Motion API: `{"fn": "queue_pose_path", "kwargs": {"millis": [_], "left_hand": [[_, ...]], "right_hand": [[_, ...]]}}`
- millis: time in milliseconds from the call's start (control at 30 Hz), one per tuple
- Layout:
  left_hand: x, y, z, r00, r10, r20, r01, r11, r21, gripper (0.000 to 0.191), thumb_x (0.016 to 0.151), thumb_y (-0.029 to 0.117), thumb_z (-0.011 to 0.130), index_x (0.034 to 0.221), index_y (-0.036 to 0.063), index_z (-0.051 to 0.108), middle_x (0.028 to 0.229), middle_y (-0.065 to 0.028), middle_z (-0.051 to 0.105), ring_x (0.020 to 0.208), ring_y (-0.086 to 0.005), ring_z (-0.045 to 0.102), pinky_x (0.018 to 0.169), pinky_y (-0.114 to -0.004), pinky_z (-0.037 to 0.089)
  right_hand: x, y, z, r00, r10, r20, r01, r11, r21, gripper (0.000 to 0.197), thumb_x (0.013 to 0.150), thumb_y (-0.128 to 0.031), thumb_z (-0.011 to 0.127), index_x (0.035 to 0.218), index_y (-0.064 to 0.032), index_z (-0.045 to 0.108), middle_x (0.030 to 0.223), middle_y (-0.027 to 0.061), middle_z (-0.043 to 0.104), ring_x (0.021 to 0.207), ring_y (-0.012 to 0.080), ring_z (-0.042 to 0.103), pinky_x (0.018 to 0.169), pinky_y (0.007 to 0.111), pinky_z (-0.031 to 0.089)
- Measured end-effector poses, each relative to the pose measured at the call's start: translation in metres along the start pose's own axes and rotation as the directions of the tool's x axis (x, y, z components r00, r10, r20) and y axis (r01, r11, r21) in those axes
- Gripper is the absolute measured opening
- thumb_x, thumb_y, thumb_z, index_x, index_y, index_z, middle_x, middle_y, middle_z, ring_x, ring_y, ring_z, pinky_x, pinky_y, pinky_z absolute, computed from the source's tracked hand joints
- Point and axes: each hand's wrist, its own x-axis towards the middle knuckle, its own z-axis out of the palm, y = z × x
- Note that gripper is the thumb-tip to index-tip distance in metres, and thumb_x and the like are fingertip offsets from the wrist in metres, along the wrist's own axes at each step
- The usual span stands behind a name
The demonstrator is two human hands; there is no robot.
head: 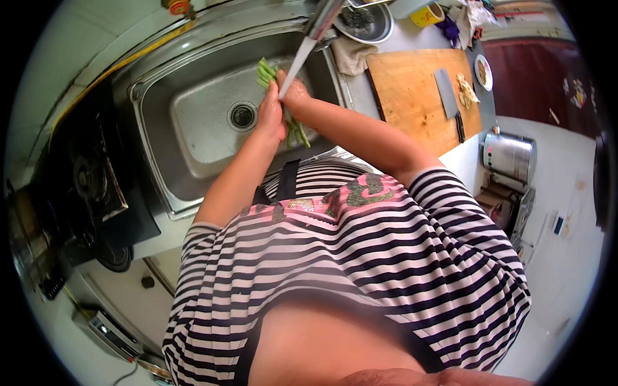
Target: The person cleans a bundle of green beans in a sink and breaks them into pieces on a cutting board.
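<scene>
Over the stainless steel sink (pixel 166 111), a bundle of green vegetable stalks (pixel 265 73) is held between both hands. My left hand (pixel 271 113) grips it from the left side. Close against it, my right hand (pixel 294 91) is wrapped around the same bundle, its fingers partly hidden. A stream of water (pixel 298 65) runs from the faucet (pixel 326 21) onto the hands. The lower ends of the stalks hang out below the hands, toward my body. Left of the hands, the drain (pixel 242 116) shows in the sink floor.
Right of the sink lies a wooden cutting board (pixel 405 87) with a cleaver (pixel 445 91) and some pale food scraps (pixel 466 91). Behind are a metal bowl (pixel 381 31), a beige cloth (pixel 355 57) and a small plate of food (pixel 483 72). A black gas stove (pixel 89 178) stands left.
</scene>
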Motion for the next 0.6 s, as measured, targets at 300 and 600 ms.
{"fn": "queue_pose_path", "kwargs": {"millis": [300,600], "left_hand": [[0.017,0.012,-0.036,0.996,0.057,0.064,-0.062,0.994,0.093,0.032,0.083,0.009,0.058,0.112,0.0024,0.048,0.089,-0.0094,0.058,0.076,-0.0202,0.059,0.061,-0.033,0.05],[0.02,0.03,-0.106,0.95,0.295,-0.097,-0.196,0.812,0.549,0.026,0.081,0.007,0.055,0.105,0.0026,0.046,0.088,-0.0096,0.053,0.068,-0.0175,0.055,0.054,-0.031,0.051]], "right_hand": [[-0.044,-0.017,-0.04,0.892,0.261,0.37,-0.39,0.858,0.335,0.047,0.081,-0.021,0.056,0.128,-0.0189,0.049,0.118,0.0106,0.052,0.099,0.0194,0.049,0.076,0.034,0.043],[-0.009,0.04,-0.094,0.91,0.364,0.2,-0.389,0.577,0.718,0.028,0.085,-0.028,0.053,0.109,-0.014,0.059,0.107,0.0031,0.06,0.098,0.0165,0.055,0.081,0.034,0.043]]}}
